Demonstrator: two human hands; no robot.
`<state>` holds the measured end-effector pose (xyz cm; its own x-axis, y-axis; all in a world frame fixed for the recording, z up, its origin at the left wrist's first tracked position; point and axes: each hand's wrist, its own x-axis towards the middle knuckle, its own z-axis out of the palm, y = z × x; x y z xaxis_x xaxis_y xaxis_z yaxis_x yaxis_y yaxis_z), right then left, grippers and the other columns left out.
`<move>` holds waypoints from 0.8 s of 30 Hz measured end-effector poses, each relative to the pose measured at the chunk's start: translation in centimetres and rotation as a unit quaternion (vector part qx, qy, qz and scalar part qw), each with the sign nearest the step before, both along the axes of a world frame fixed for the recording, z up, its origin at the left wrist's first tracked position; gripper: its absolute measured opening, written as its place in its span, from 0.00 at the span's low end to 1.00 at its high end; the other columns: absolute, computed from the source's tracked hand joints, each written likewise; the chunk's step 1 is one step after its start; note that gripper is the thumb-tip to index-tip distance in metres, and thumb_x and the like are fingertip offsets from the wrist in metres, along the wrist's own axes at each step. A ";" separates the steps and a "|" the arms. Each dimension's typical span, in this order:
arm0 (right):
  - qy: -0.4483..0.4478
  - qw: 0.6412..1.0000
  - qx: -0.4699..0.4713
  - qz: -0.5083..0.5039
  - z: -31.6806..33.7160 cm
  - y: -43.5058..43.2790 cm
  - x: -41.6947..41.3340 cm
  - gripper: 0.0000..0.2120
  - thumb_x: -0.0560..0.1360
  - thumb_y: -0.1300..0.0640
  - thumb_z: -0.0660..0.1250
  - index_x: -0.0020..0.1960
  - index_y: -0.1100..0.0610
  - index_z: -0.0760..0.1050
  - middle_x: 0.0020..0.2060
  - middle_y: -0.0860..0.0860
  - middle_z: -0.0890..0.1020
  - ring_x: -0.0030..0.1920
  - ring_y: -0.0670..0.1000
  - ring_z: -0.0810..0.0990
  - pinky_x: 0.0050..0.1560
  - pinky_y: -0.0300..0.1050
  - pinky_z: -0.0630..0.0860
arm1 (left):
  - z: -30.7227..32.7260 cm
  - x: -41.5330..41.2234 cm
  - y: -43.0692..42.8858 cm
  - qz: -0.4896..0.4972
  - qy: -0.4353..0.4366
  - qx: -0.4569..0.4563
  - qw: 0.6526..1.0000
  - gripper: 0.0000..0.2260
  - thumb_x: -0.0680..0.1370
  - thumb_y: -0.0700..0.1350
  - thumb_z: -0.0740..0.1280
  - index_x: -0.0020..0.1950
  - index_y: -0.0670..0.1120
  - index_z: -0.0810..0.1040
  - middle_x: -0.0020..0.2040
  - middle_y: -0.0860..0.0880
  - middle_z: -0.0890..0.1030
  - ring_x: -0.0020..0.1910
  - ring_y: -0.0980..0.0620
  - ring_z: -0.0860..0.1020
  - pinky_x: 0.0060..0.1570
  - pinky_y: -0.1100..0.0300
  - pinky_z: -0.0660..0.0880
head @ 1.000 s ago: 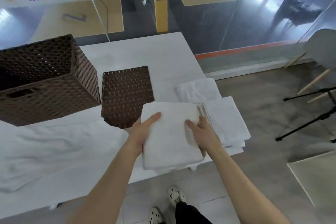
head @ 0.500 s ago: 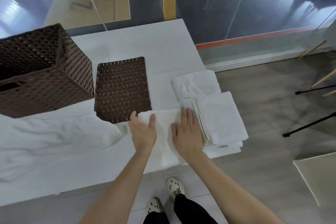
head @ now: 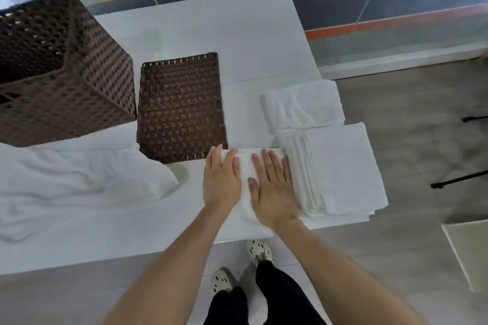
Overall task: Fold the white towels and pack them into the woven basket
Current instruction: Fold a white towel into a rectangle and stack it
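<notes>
- Fingers [head: 267, 163] of both hands lie straight and close together, flat on the folded towel [head: 245, 166]. They grip and pinch nothing.
- The left hand [head: 221, 182] covers the towel's left half. Its fingertips reach the far edge, just short of the flat woven panel [head: 182, 108].
- The right hand [head: 274, 192] covers the right half. Its outer edge is just beside the stack of folded towels [head: 340, 166]; I cannot tell whether they touch.
- Change: one second ago both hands held this towel by its side edges, thumbs on top. Half a second ago they were settling onto it. Now both palms press it against the desk [head: 211, 29].
- I judge from this that the last fold is closed and is being smoothed flat.
- Position of the work piece: the towel lies at the near edge of the desk, between the panel and the stack. It is well apart from the woven basket [head: 87, 103].
- The basket stands at the far left, its interior dark. I cannot see any towel inside it.
- Remaining stock: a crumpled white cloth [head: 79, 182] lies unfolded on the left of the desk. A loosely folded towel [head: 303, 105] lies behind the stack.
- Status: folding of this piece looks nearly complete. Packing appears not yet begun.
- Next move, as I judge it: grip both sides again and lift with the layers kept together, or the fold may slide open.
</notes>
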<state>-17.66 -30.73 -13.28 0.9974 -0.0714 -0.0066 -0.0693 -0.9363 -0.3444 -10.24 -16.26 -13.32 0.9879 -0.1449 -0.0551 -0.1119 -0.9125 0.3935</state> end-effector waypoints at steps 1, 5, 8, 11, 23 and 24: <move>0.006 1.000 -0.004 -0.001 0.1 0.0 0.0 0.29 0.88 0.46 0.48 0.87 0.53 0.50 0.86 0.53 0.51 0.86 0.52 0.44 0.85 0.61 0.47 | 0.0 0.0 0.1 0.001 0.003 -0.006 1.000 0.27 0.89 0.57 0.43 0.77 0.50 0.74 0.82 0.43 0.65 0.83 0.42 0.60 0.81 0.47 0.65; 0.020 1.000 -0.015 0.005 0.7 0.0 0.1 0.30 0.88 0.45 0.47 0.87 0.53 0.51 0.86 0.54 0.52 0.86 0.53 0.45 0.84 0.62 0.48 | 1.1 0.1 0.5 -0.018 0.039 -0.034 0.998 0.25 0.89 0.57 0.45 0.78 0.50 0.73 0.83 0.44 0.64 0.82 0.43 0.61 0.80 0.46 0.66; 0.046 0.998 -0.043 0.018 1.9 0.0 0.3 0.30 0.88 0.44 0.46 0.86 0.55 0.54 0.85 0.57 0.56 0.86 0.57 0.50 0.83 0.64 0.48 | 3.0 0.7 2.0 -0.040 0.096 -0.083 0.991 0.23 0.90 0.57 0.50 0.82 0.53 0.69 0.84 0.49 0.62 0.83 0.49 0.59 0.81 0.49 0.63; 0.048 0.997 -0.067 0.012 4.2 0.2 1.6 0.28 0.85 0.46 0.49 0.81 0.58 0.65 0.80 0.58 0.67 0.82 0.60 0.61 0.81 0.70 0.52 | 5.2 1.8 4.8 -0.065 0.098 -0.103 0.988 0.22 0.89 0.57 0.54 0.81 0.53 0.71 0.82 0.53 0.67 0.80 0.53 0.66 0.78 0.50 0.67; 0.042 0.981 -0.012 0.189 9.7 18.9 13.5 0.17 0.84 0.46 0.62 0.68 0.53 0.76 0.61 0.51 0.79 0.61 0.55 0.79 0.58 0.53 0.80 | 10.5 9.0 27.9 0.051 -0.101 0.031 0.993 0.17 0.81 0.44 0.72 0.70 0.47 0.79 0.69 0.47 0.78 0.69 0.44 0.76 0.68 0.43 0.77; 0.074 0.980 -0.018 0.182 9.1 20.8 14.0 0.19 0.84 0.44 0.62 0.70 0.53 0.74 0.62 0.51 0.78 0.62 0.55 0.78 0.58 0.53 0.81 | 11.2 10.7 29.4 0.048 -0.145 0.059 0.987 0.20 0.80 0.44 0.73 0.72 0.47 0.78 0.71 0.46 0.76 0.70 0.43 0.75 0.69 0.42 0.75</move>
<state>-3.66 -9.89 -4.19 0.9449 0.2868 -0.1579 0.2254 -0.9196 -0.3216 0.50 13.15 -2.10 0.9736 -0.0589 0.2207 -0.1144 -0.9619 0.2482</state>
